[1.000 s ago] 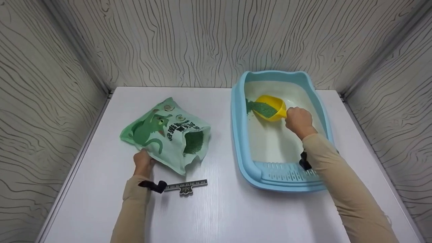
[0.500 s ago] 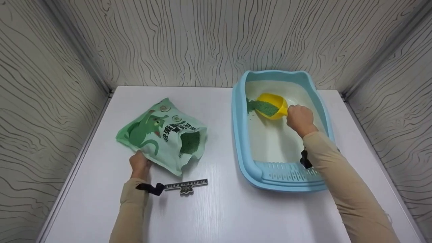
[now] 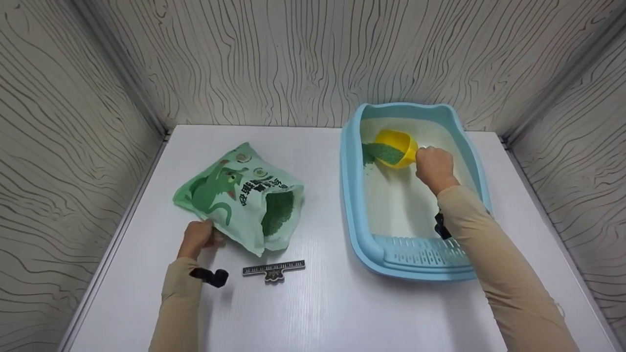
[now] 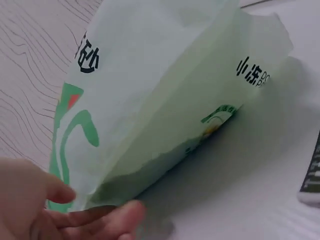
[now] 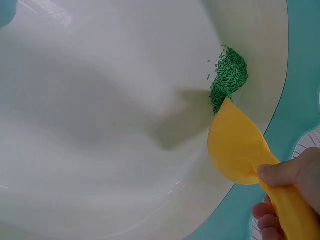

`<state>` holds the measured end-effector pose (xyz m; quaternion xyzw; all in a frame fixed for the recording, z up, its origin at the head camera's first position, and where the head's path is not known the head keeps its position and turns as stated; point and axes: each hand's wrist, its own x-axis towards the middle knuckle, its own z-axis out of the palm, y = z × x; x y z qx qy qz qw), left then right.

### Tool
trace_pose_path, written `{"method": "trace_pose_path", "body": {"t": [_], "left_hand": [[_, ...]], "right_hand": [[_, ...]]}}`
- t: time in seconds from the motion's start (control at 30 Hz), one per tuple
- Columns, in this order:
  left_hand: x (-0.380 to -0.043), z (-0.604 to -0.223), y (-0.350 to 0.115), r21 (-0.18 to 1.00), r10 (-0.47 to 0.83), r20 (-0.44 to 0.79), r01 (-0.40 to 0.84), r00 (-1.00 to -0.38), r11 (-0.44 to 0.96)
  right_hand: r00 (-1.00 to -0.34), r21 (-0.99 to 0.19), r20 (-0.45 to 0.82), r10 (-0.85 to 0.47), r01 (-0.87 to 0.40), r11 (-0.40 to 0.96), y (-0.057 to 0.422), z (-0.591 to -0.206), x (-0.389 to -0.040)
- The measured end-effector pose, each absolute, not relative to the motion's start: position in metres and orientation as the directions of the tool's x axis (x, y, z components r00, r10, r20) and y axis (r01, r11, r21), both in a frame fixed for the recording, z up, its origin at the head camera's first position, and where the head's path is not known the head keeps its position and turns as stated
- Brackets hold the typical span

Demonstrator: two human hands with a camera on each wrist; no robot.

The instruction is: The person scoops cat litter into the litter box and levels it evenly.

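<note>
On the left of the table lies a pale green cat litter bag (image 3: 225, 190), its open mouth facing right and green pellets showing inside. My left hand (image 3: 196, 237) is at the bag's lower edge; in the left wrist view, thumb and fingers (image 4: 127, 215) pinch that edge. My right hand (image 3: 435, 166) grips the handle of a yellow scoop (image 3: 398, 142) over the blue litter box (image 3: 359, 215). Green litter (image 3: 386, 152) lies in the tilted scoop and runs off its lip. A small pile of pellets (image 5: 231, 72) sits by the box's left inner wall.
A dark metal clip (image 3: 274, 268) with a piano-key pattern lies on the white table (image 3: 313, 313) in front of the bag. The litter box has a slotted ledge (image 3: 415, 250) at its near end. Patterned panels (image 3: 303, 63) stand behind and on both sides.
My left hand has shifted left along the bag's edge, and the bag's mouth has widened, showing more litter. The scoop has risen slightly toward the box's far end, still tilted.
</note>
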<state>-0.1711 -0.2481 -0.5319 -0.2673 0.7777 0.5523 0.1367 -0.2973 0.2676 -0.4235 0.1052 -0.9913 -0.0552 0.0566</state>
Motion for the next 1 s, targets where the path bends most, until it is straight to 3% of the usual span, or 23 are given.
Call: {"method": "trace_pose_path", "body": {"t": [0.2, 0.33, 0.63, 1.0], "left_hand": [[-0.168, -0.509, -0.243, 0.651, -0.205, -0.485, -0.508, -0.850, 0.565], [-0.168, -0.500, -0.240, 0.586, -0.216, -0.426, -0.450, -0.879, 0.674], [-0.172, -0.481, -0.216, 0.669, -0.255, -0.229, -0.342, -0.939, 0.660], [-0.175, -0.468, -0.187, 0.741, -0.216, -0.006, -0.150, -0.976, 0.655]], "right_hand": [[-0.972, 0.152, 0.099, -0.211, -0.195, 0.969, 0.263, -0.421, -0.297], [-0.964, 0.162, 0.138, -0.226, -0.203, 0.966, 0.263, -0.420, -0.297], [-0.939, 0.175, 0.258, -0.227, -0.186, 0.967, 0.261, -0.421, -0.297], [-0.899, 0.245, 0.362, -0.245, -0.162, 0.956, 0.260, -0.423, -0.298]]}}
